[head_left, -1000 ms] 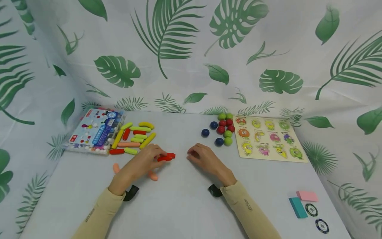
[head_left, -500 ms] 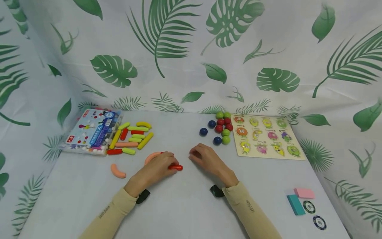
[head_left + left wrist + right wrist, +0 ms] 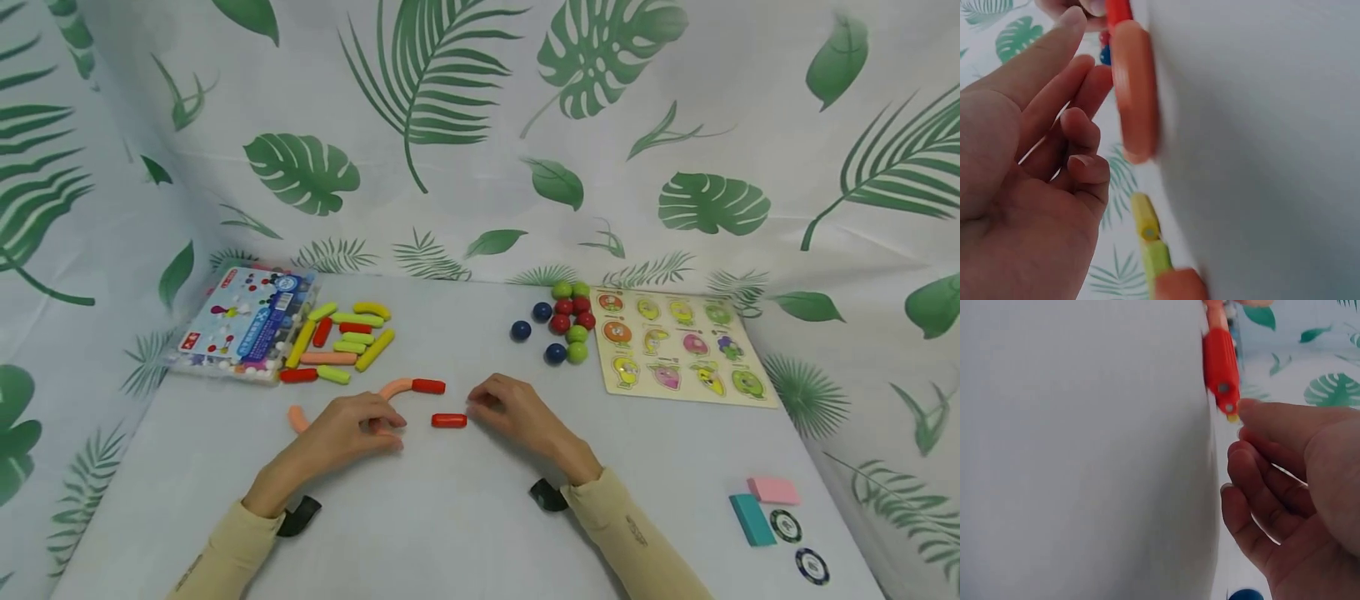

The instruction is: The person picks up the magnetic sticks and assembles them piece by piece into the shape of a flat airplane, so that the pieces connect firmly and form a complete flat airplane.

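My left hand hovers low over the table at a curved orange piece, fingers loosely bent and spread from the thumb. It hides part of that piece; in the left wrist view the orange curve lies beside my fingertips. A red plastic tube sits at the curve's far end. Below it, a second red tube lies level, with my right hand just to its right. That hand's fingers are relaxed and hold nothing. Another orange curve is partly behind my left wrist.
Yellow, green, red and orange tubes are grouped beside a box of molecule-model parts at back left. Red, green and blue balls stand near a fruit-picture board. Pink and teal blocks and two chips lie front right.
My left hand moved right with a red tube, let it go near the right hand, then drew back left to the orange curve. My right hand has hardly moved.
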Demonstrator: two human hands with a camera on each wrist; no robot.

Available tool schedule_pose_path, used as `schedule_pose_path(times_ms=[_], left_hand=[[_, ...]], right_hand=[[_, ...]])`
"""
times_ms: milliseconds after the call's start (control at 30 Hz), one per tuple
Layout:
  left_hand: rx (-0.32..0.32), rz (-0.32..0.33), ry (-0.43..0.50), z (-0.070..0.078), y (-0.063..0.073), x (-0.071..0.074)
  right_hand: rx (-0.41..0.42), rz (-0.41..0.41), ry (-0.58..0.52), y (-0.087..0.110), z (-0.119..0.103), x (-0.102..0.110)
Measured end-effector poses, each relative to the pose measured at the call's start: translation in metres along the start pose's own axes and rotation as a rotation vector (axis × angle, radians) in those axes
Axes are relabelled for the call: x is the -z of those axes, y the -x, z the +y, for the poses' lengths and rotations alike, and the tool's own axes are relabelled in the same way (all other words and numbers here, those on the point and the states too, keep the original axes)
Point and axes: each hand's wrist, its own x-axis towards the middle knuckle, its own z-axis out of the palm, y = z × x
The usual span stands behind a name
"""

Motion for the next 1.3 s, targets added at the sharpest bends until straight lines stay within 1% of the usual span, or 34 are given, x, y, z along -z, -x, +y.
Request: schedule_pose_path(times_ms=[100,200,300,467,667,833,967,1167,1300], left_hand=[[-0.009,-0.018,-0.005,-0.006,0.003,0.001],[-0.018,-0.04,-0.036,-0.008,0.004,0.002],[-0.041,-0.052,-0.074,-0.009,0.003,0.001],[-0.051,-0.06,-0.104,-0.008,0.001,0.0],[-0.045,-0.037,-0.114,-0.008,-0.006,-0.002],[-0.054,-0.045,-0.094,-0.007,-0.011,-0.002],[-0.066,-0.054,-0.067,-0.008,-0.014,-0.002],[-0.083,-0.059,-0.095,-0.007,-0.015,-0.002],[-0.101,-0.052,-0.108,-0.007,-0.016,-0.002]], right_hand=[[0.02,-0.013,-0.019,0.001,-0.004,-0.004],[0.035,-0.041,-0.029,0.0,-0.008,-0.008],[0.039,-0.067,-0.015,-0.001,-0.011,-0.012],[0.035,-0.084,0.014,-0.001,-0.014,-0.014],[0.032,-0.108,-0.027,0.002,-0.02,-0.015],[0.039,-0.143,-0.046,0.001,-0.026,-0.02],[0.062,-0.152,-0.019,-0.002,-0.029,-0.026],[0.065,-0.15,0.024,-0.005,-0.033,-0.032],[0.054,-0.153,0.03,-0.006,-0.036,-0.034]])
